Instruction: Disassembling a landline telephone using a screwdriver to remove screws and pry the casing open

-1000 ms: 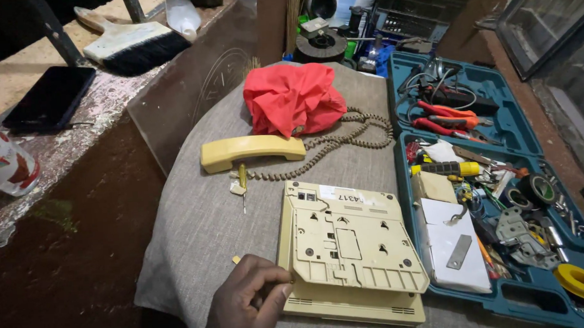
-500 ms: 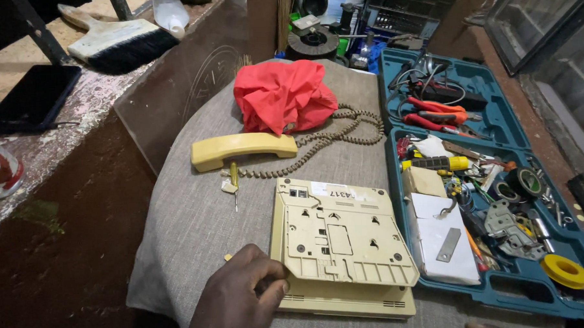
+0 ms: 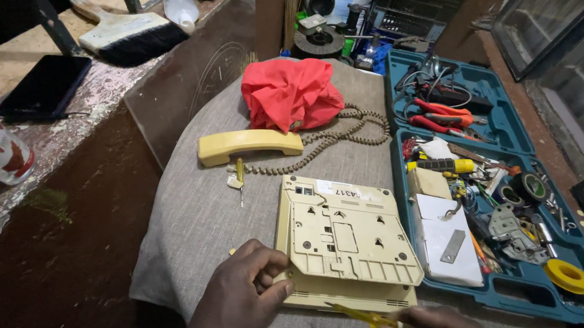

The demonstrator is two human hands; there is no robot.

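Note:
A beige telephone base [image 3: 346, 240] lies upside down on the grey cloth-covered table [image 3: 197, 219]. My left hand [image 3: 245, 295] grips its near-left corner, thumb and fingers pinching the edge. At the bottom edge of the view, my right hand [image 3: 433, 321] is only partly seen. It holds a yellow-handled screwdriver [image 3: 362, 315] against the base's front edge. The matching handset [image 3: 249, 145] lies farther back, joined by a coiled cord [image 3: 343, 133]. A small screwdriver [image 3: 240, 175] rests just in front of the handset.
A crumpled red cloth [image 3: 289, 93] sits behind the handset. To the right is an open teal tool case [image 3: 528, 304] with pliers, tape rolls and several small parts. On the left ledge are a brush [image 3: 126, 34], a black tablet [image 3: 40, 85] and a can [image 3: 0, 151].
My right hand with the yellow screwdriver has come into view at the bottom. My left hand has closed more firmly on the base's corner. The view has shifted slightly.

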